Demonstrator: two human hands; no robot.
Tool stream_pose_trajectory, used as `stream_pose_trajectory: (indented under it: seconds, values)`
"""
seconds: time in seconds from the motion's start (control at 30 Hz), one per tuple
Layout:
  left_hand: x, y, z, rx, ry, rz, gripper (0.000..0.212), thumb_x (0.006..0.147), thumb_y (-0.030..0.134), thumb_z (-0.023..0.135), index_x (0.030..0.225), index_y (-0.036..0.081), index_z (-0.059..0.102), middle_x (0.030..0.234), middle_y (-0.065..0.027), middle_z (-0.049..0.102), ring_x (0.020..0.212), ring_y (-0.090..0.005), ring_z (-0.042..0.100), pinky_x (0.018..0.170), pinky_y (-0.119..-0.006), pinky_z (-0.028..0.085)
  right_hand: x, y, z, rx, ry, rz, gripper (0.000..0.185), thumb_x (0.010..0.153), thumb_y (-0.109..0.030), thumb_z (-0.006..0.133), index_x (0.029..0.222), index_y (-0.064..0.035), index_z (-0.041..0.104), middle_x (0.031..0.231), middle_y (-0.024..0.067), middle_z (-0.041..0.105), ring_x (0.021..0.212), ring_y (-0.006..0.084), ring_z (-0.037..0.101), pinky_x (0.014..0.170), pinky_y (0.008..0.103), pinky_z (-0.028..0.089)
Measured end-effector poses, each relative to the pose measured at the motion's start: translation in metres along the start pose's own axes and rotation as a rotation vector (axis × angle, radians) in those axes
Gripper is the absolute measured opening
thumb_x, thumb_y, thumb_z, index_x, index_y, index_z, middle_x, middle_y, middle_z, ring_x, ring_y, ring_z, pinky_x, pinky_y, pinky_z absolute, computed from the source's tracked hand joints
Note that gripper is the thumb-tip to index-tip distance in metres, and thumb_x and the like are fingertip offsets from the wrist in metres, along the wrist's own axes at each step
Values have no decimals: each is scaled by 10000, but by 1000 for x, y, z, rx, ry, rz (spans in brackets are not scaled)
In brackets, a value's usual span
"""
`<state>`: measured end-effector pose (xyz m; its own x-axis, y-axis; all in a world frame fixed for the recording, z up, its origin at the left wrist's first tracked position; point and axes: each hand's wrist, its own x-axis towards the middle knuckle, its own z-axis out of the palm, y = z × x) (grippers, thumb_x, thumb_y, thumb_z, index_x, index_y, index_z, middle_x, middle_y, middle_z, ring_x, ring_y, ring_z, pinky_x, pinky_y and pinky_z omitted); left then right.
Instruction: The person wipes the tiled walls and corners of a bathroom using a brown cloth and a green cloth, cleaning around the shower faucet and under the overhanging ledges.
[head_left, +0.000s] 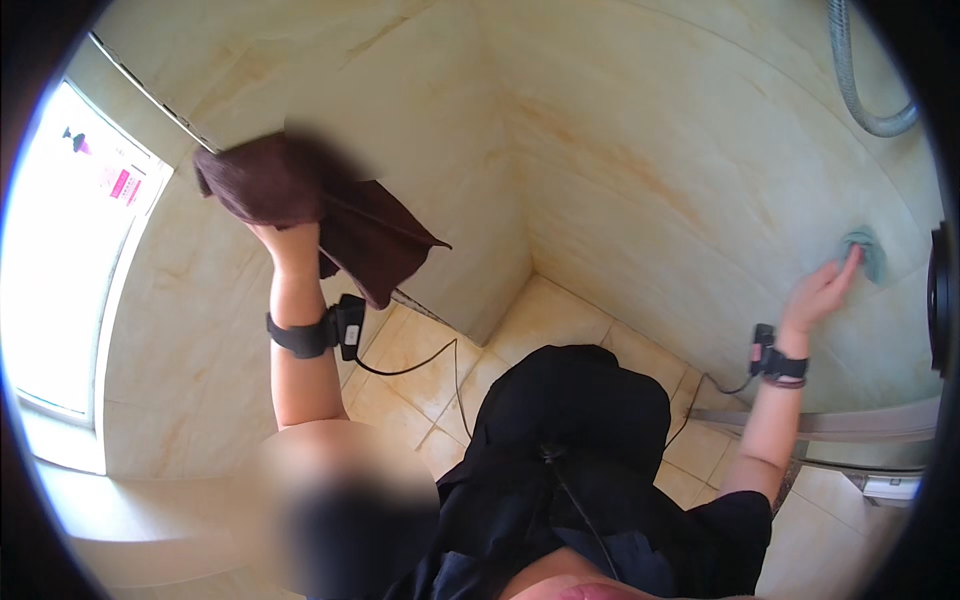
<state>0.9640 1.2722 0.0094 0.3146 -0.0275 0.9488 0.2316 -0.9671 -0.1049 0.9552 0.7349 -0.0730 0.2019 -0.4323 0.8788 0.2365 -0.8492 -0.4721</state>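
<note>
A dark brown cloth (382, 240) drapes over my left hand (276, 234), which is raised against the marbled wall tiles at the left. Only the heel of that hand and the wrist show below the cloth, so the fingers are hidden. My right hand (819, 292) reaches out to the right-hand wall (637, 172). One of its fingers extends onto a small pale green item (866, 253) at the wall; what this is cannot be made out, nor whether the hand grips it. Black straps with small cabled devices sit around both forearms.
A bright window (67, 247) with stickers is at the far left, above a ledge (135, 502). From the upper right hangs a ribbed metal shower hose (851, 82). Beige floor tiles (555, 315) meet the walls in a corner. A curved rail (862, 421) runs at the lower right.
</note>
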Motion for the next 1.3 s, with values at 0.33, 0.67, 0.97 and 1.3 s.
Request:
stream_pose_trajectory:
  seconds: [0.33, 0.67, 0.97, 1.3]
  values:
    - [-30, 28, -12, -425, 20, -175, 595, 737, 189, 548, 1219, -18, 267, 1241, -178, 298, 1166, -306, 261, 963, -373, 201, -102, -221, 161, 991, -455, 233, 371, 866, -131, 330, 1198, 36, 346, 1233, 167, 378, 1174, 253, 322, 971, 333, 222]
    - [-30, 22, -1, -934, 141, -325, 648, 695, 264, 516, 1204, -50, 268, 1230, -153, 308, 1167, -247, 260, 969, -353, 192, -187, -343, 188, 1032, -551, -332, 429, 779, -270, 435, 1178, -113, 425, 1153, 142, 399, 1075, 353, 350, 915, 481, 235]
    - [-61, 8, 8, -997, 97, -344, 682, 681, 318, 501, 1205, -52, 268, 1227, -153, 311, 1163, -248, 257, 969, -353, 187, -138, -305, 260, 762, -350, -501, 404, 793, -265, 419, 1162, -101, 441, 1037, 134, 455, 1096, 338, 343, 905, 462, 252]
    - [-102, -6, 41, -946, -237, -288, 725, 665, 378, 483, 1206, -53, 269, 1223, -153, 314, 1159, -249, 254, 968, -352, 181, -214, -329, 208, 866, -568, -360, 503, 842, -331, 324, 1242, -26, 301, 1292, 222, 227, 1193, 365, 222, 973, 496, 134]
